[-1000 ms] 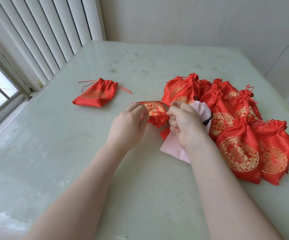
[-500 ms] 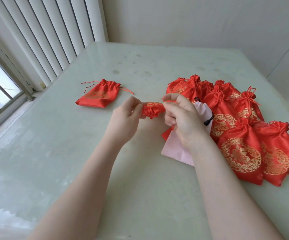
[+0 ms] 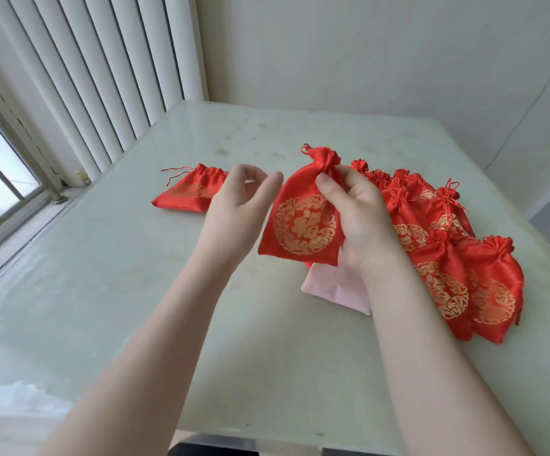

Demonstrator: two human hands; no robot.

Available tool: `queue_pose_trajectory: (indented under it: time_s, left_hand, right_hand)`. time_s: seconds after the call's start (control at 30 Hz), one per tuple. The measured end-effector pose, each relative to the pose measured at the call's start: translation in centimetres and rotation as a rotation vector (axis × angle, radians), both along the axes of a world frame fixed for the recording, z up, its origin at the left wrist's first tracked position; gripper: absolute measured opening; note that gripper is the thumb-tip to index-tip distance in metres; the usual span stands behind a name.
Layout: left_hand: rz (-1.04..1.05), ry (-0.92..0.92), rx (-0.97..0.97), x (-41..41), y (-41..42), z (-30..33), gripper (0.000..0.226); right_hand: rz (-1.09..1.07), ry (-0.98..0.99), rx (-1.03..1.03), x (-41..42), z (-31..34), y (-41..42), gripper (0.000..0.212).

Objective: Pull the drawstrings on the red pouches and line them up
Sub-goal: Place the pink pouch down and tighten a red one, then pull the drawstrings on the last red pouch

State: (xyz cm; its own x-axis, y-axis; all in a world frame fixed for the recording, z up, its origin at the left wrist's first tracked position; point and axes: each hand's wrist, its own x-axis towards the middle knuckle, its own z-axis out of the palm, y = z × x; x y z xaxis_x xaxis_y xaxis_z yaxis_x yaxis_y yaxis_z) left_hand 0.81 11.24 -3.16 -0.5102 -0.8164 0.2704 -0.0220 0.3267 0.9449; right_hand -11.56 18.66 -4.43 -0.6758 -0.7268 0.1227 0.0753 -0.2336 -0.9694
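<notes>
Head view, 1 of 1.

Item 1: held pouch [image 3: 303, 225], red satin w/ gold roundel. Raised off the counter [image 3: 102, 291], frame centre. Neck cinched, top gathered into a ruffle at 12 o'clock, base at 6; long axis roughly upright, slight tilt.

Item 2: right hand [image 3: 356, 212], grip clamped on held pouch at the neck, thumb across the front, fingers behind. Pouch body hangs at 8 o'clock from that grip.

Item 3: left hand [image 3: 237, 205], grip apart, fingers loosely curled, holding nothing; just beside pouch's left edge, motion-blurred. Contact: cannot tell.

Item 4: finished pouch [image 3: 189, 194], flat on counter at 10 o'clock from held pouch, neck gathered, thin strings trailing left. Judged start of the line; left hand is the nearer to it, so the set-down prob. heads that way.

Item 5: pouch pile [image 3: 448, 258], at 3–4 o'clock, overlapping, same glossy fabric, puckered necks.

Item 6: pink pouch [image 3: 336, 287], matte, flat, under the right wrist at 6 o'clock.

Counter: pale green, glossy, smudged.
</notes>
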Motion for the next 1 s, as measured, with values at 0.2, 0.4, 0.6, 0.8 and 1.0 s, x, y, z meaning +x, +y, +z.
queue_pose_trajectory:
  time_s: [0.2,0.4,0.6,0.8,1.0]
  left_hand:
    - [-0.393,-0.178,0.017,-0.8,2.6,-1.6,0.019]
    - [-0.435,-0.652,-0.261,-2.8,4.1,-5.2,0.056]
    - [-0.477,-0.676,-0.328,-3.4,4.4,-5.8,0.057]
    - [-0.585,-0.475,-0.043,-1.7,1.6,-4.7,0.031]
    - [0.087,-0.518,-0.238,-0.7,-6.7,-4.9,0.028]
  right_hand:
    - [-0.129,0.001,0.136,-1.2,-0.2,2.6,0.011]
    - [-0.550,0.764,0.739,-3.0,-2.1,4.3,0.045]
    - [-0.501,0.939,0.647,-2.6,-2.0,2.6,0.021]
    - [-0.567,1.009,0.584,-1.2,-2.3,0.1,0.011]
    - [-0.436,0.984,0.507,-0.3,-2.2,-3.4,0.012]
